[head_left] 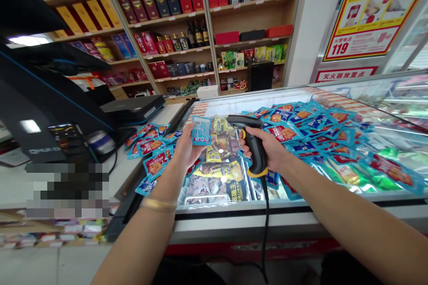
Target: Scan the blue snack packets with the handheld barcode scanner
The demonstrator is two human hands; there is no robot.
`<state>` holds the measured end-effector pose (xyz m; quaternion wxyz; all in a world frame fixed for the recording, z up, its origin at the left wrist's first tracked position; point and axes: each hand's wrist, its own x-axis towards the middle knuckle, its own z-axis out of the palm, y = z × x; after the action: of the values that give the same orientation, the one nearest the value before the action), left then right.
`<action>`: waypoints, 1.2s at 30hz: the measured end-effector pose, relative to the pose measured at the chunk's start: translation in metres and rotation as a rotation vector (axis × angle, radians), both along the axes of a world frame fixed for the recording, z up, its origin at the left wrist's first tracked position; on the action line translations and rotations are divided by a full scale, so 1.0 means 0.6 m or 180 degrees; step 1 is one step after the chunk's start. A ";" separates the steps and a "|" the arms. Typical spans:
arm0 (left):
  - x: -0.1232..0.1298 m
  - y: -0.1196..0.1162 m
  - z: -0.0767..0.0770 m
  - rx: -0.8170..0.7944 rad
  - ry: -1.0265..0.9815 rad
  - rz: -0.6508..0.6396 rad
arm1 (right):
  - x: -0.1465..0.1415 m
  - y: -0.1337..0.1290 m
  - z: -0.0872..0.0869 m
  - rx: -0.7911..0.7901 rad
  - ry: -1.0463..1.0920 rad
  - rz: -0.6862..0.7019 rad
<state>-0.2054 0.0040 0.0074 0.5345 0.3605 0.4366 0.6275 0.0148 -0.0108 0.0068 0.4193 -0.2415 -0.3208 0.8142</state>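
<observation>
Glass freezer top (217,193), edge nearest the body bare: hands (187,147) grip packet (201,130) and scanner (257,149).

Packets (283,132) on freezer (234,221), right; more left, perhaps partly on counter (122,178); shelves (249,6) behind.

Ahead of me stand light-wooden shelves (187,57) packed with boxes and bottles; to their right, a white pillar (306,26) and a yellow-and-red framed poster (371,13). Pale floor tiles (76,260) show at lower left.
</observation>
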 end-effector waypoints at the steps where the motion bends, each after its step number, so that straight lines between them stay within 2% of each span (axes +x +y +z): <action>1: 0.002 -0.003 0.002 -0.0100 -0.0178 -0.0092 | -0.001 -0.002 0.000 0.0023 -0.0028 0.0060; 6: 0.010 -0.010 -0.002 -0.0139 -0.0265 -0.0261 | -0.007 -0.012 -0.002 0.0108 -0.0142 0.0344; 13: 0.023 -0.011 -0.015 -0.0129 0.0007 -0.0383 | -0.008 -0.013 -0.004 0.0134 -0.0149 0.0365; 23: 0.032 -0.015 -0.007 -0.0228 0.0058 -0.0327 | -0.008 -0.011 -0.006 0.0205 -0.0249 0.0317; 28: 0.030 -0.013 -0.014 -0.0138 0.0175 -0.0345 | -0.010 -0.010 -0.007 0.0156 -0.0178 0.0360; 32: 0.037 -0.004 -0.020 0.0160 0.0592 -0.0176 | -0.002 -0.010 0.010 0.0081 -0.0036 0.0211; 36: 0.072 0.017 -0.006 0.0968 0.1645 -0.0144 | 0.044 -0.007 0.033 0.0185 0.0040 -0.0182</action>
<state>-0.1625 0.0143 0.0038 0.3594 0.5938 0.4511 0.5611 0.0413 -0.0149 0.0264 0.4514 -0.2331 -0.3347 0.7937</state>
